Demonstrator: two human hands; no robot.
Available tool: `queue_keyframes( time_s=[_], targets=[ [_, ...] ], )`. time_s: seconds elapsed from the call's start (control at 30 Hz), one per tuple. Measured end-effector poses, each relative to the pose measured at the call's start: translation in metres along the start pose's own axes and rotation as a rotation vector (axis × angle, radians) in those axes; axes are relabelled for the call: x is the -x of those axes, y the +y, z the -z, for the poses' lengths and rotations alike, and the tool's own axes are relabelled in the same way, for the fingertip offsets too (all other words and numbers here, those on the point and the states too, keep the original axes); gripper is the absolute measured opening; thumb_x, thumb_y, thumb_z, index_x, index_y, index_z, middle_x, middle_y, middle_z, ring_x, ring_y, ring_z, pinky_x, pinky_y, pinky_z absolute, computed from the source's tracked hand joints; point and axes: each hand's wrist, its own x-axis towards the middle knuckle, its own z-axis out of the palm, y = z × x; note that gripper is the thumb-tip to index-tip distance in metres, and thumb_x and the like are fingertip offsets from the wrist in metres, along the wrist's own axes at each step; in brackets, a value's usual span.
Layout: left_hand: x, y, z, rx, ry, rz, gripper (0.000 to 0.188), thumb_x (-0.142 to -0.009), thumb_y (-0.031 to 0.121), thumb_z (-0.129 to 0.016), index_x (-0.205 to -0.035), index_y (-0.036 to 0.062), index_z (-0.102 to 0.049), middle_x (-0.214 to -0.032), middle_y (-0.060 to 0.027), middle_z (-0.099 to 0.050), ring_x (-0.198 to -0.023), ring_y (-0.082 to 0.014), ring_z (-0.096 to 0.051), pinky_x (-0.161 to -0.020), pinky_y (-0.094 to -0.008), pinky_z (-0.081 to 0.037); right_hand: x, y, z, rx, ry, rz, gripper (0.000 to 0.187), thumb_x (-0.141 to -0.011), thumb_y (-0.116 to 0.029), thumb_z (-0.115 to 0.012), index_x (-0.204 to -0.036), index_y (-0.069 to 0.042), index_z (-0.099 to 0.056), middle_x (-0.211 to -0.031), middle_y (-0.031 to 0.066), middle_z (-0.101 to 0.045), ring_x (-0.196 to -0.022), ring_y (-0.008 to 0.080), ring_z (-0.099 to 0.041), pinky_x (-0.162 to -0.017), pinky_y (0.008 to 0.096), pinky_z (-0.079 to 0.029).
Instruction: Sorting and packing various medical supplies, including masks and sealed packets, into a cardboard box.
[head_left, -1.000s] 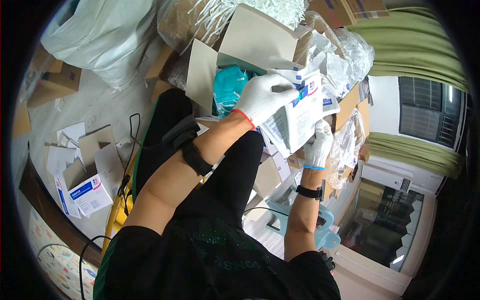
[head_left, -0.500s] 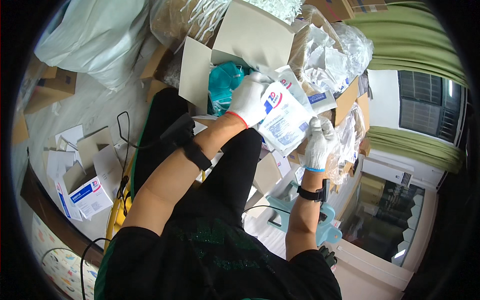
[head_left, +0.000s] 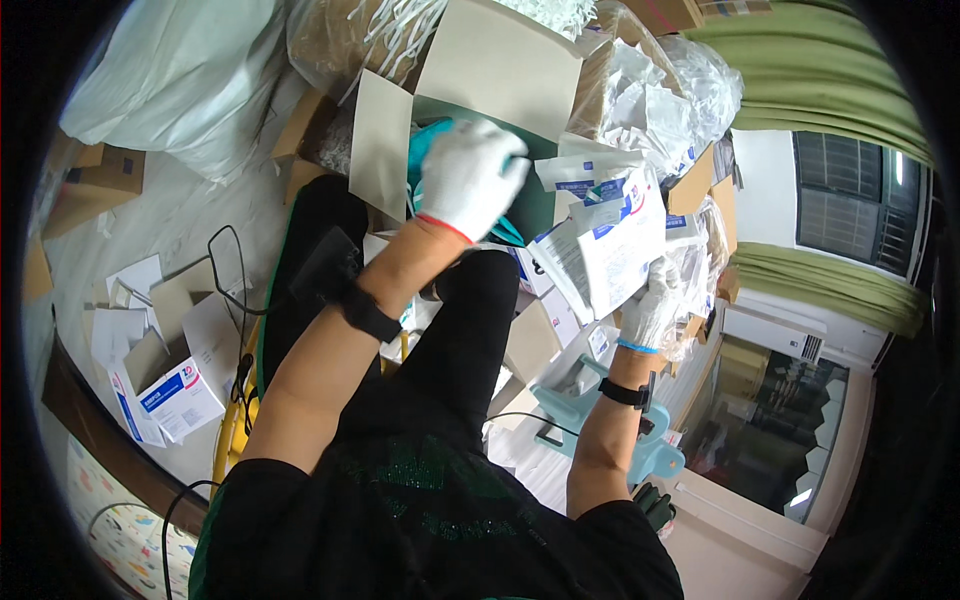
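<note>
My left hand [head_left: 472, 172], in a white knit glove with a red cuff, is over an open box [head_left: 498, 60] with fingers curled. Teal face masks [head_left: 428, 145] show in the box beside and below that hand; whether it grips one is hidden. My right hand [head_left: 652, 310], gloved in white with a blue cuff, is closed on the lower right edge of a white printed pouch [head_left: 615, 255]. The pouch's mouth gapes toward the box, and a bit of teal shows there. Another pouch lies against it.
A carton [head_left: 715, 180] with clear plastic and white pouches stands on the right. White straps [head_left: 400, 30] hang from a bag at the back. Below my right forearm is a light blue machine [head_left: 655, 455]. Small opened boxes [head_left: 182, 395] lie at the left, near a black cable [head_left: 240, 290].
My left hand has let go of the pouch and moved left over the masks. The pouch has shifted right in my right hand, and its mouth is now spread.
</note>
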Motion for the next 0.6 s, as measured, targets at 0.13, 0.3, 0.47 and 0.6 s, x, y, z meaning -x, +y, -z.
queue_keyframes(
  time_s=[0.13,0.3,0.47,0.6],
  targets=[
    [0.006,0.037,-0.021,0.399,-0.126,0.055,0.017,-0.082,0.025,-0.072,-0.09,0.0102,-0.074,-0.087,-0.0126,-0.068,-0.088,-0.0331,-0.066,-0.076,-0.0441,-0.052,-0.01,0.015,0.023,-0.004,-0.19,-0.027,0.014,-0.1,-0.013,-0.059,-0.097,-0.001,-0.065,-0.086,0.0051,-0.069,-0.065,0.0084,-0.06,-0.058,0.0218,-0.049],
    [0.005,0.035,-0.031,0.673,-0.382,0.319,0.025,-0.08,0.022,-0.073,-0.097,0.0032,-0.072,-0.095,-0.0178,-0.072,-0.085,-0.0357,-0.068,-0.076,-0.0399,-0.054,-0.003,0.021,0.016,0.007,-0.203,-0.056,0.013,-0.099,-0.013,-0.062,-0.098,0.0,-0.066,-0.084,0.0036,-0.068,-0.066,0.0075,-0.058,-0.058,0.0213,-0.047],
    [0.01,0.026,-0.034,0.804,-0.612,0.288,0.021,-0.08,0.007,-0.074,-0.095,-0.0069,-0.068,-0.088,-0.0125,-0.071,-0.078,-0.0169,-0.067,-0.071,-0.0313,-0.053,-0.002,0.025,0.015,0.085,-0.218,-0.044,0.011,-0.097,-0.01,-0.063,-0.093,0.0,-0.067,-0.077,0.0011,-0.066,-0.06,0.0058,-0.054,-0.055,0.0203,-0.042],
    [0.008,0.014,-0.026,0.957,-0.885,0.203,0.023,-0.085,0.016,-0.078,-0.096,-0.0021,-0.069,-0.076,-0.0042,-0.061,-0.068,-0.0104,-0.056,-0.061,-0.0281,-0.046,-0.012,0.026,0.027,0.071,-0.143,-0.06,0.011,-0.097,-0.009,-0.063,-0.091,0.0,-0.067,-0.075,-0.0007,-0.064,-0.059,0.0057,-0.052,-0.054,0.0208,-0.042]
  ],
)
